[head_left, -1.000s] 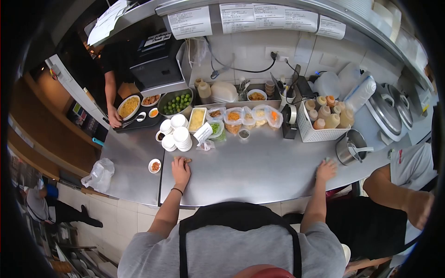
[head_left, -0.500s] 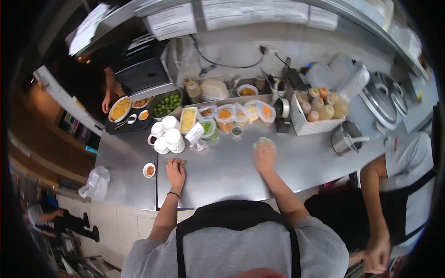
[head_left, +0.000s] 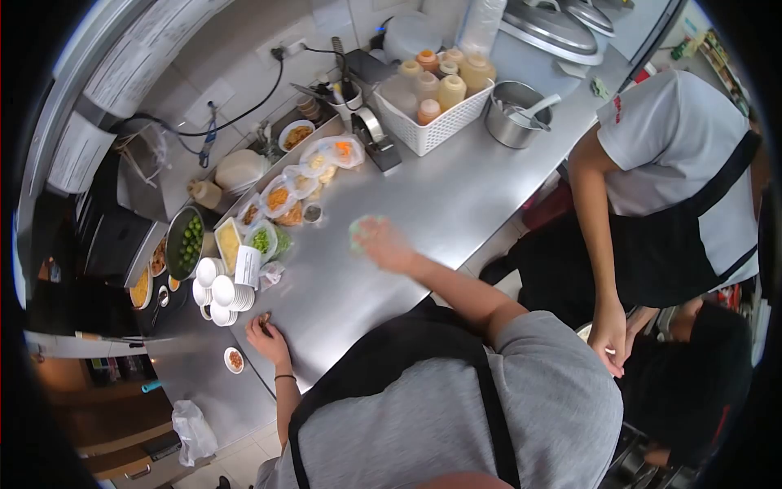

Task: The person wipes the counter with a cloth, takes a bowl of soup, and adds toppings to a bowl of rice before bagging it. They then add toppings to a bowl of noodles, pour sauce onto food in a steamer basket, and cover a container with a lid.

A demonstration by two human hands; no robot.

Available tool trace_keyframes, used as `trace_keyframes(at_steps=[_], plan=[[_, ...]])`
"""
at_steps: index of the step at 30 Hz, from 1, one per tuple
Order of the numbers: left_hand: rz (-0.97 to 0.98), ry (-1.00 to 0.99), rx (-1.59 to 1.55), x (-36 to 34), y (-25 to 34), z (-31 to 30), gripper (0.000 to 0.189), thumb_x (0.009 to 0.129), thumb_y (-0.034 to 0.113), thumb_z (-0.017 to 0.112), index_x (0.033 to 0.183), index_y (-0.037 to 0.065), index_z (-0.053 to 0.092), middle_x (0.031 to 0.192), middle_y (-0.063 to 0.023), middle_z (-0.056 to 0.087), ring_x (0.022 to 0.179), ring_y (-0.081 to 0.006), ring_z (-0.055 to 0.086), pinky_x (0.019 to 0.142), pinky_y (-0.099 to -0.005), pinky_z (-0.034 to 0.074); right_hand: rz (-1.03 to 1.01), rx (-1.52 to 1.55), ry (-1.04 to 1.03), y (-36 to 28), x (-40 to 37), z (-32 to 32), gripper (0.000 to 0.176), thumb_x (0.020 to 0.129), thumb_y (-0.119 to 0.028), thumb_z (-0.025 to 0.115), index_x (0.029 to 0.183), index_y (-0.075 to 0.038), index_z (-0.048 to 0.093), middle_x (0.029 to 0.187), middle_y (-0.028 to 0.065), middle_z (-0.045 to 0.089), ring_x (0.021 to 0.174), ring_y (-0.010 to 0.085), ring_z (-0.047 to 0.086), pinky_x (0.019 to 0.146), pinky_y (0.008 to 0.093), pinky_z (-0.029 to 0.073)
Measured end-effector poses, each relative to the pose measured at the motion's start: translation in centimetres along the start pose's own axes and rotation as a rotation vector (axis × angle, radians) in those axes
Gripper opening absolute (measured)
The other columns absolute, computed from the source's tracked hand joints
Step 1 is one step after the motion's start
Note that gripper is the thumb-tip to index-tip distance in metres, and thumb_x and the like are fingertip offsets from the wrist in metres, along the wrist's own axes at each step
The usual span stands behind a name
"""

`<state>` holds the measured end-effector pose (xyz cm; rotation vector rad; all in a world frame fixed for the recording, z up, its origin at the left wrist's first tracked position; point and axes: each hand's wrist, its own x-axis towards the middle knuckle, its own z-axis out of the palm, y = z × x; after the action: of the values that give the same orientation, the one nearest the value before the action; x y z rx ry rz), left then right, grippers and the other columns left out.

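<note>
My right hand [head_left: 388, 246], blurred by motion, presses a pale green cloth [head_left: 357, 235] on the steel counter [head_left: 326, 285]. My left hand [head_left: 267, 344] rests near the counter's seam, its fingers curled on a small brown thing [head_left: 265, 319] whose kind I cannot make out. Just beyond that hand stand stacks of white cups [head_left: 231, 295]. To its left is a small white dish [head_left: 235, 360] with reddish-brown bits. Bagged and boxed chopped ingredients [head_left: 277, 199] line the back, along with a small dark-filled cup [head_left: 312, 213].
A white basket of sauce bottles [head_left: 432, 130], a tape dispenser [head_left: 376, 143] and a steel pot [head_left: 513, 122] stand at the back right. A co-worker [head_left: 652, 204] is close on my right. A plastic bag [head_left: 194, 432] hangs at the left edge.
My view has swung to the right, so the counter appears tilted. My right hand stays on the cloth and is still smeared by motion; my left hand keeps its place near the seam.
</note>
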<state>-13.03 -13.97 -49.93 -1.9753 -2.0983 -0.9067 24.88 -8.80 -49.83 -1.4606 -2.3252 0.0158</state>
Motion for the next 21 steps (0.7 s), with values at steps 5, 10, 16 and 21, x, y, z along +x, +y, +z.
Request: trace_keyframes(at_steps=[5, 10, 16, 21], plan=[[-0.008, -0.083, 0.010, -0.1, 0.3, 0.0, 0.031, 0.075, 0.006, 0.051, 0.105, 0.001, 0.050, 0.110, -0.0144, 0.048, 0.097, -0.0346, 0.043, 0.083, -0.0420, 0.035, 0.492, -0.376, 0.233, 14.4, -5.9, -3.0, 0.039, 0.086, -0.024, 0.041, 0.121, -0.010, 0.046, 0.125, 0.0175, 0.043, 0.115, 0.0348, 0.040, 0.094, 0.0474, 0.030], [0.041, -0.134, 0.018, 0.2, 1.1, -0.5, 0.032, 0.076, 0.005, 0.049, 0.107, -0.004, 0.048, 0.108, -0.0212, 0.049, 0.099, -0.0376, 0.044, 0.086, -0.0436, 0.034, 1.063, -0.419, 0.399, 22.9, -14.1, -7.4, 0.041, 0.085, -0.026, 0.046, 0.124, -0.015, 0.045, 0.129, 0.0160, 0.040, 0.122, 0.0353, 0.033, 0.098, 0.0521, 0.025], [0.123, -0.136, 0.100, 0.3, 0.1, 0.6, 0.030, 0.080, 0.010, 0.047, 0.108, -0.002, 0.047, 0.108, -0.0212, 0.048, 0.101, -0.0385, 0.043, 0.085, -0.0455, 0.034, 1.286, -0.366, 0.407, 31.0, -17.3, -10.5, 0.042, 0.086, -0.028, 0.045, 0.126, -0.017, 0.043, 0.134, 0.0127, 0.035, 0.126, 0.0367, 0.025, 0.100, 0.0538, 0.022], [0.128, -0.069, 0.307, 0.8, 0.0, 2.9, 0.028, 0.080, 0.012, 0.047, 0.104, -0.002, 0.050, 0.105, -0.0207, 0.051, 0.099, -0.0374, 0.047, 0.083, -0.0445, 0.037, 1.268, -0.391, 0.417, 39.3, -19.6, -12.7, 0.043, 0.088, -0.032, 0.041, 0.128, -0.017, 0.040, 0.136, 0.0116, 0.033, 0.126, 0.0388, 0.024, 0.099, 0.0556, 0.022]])
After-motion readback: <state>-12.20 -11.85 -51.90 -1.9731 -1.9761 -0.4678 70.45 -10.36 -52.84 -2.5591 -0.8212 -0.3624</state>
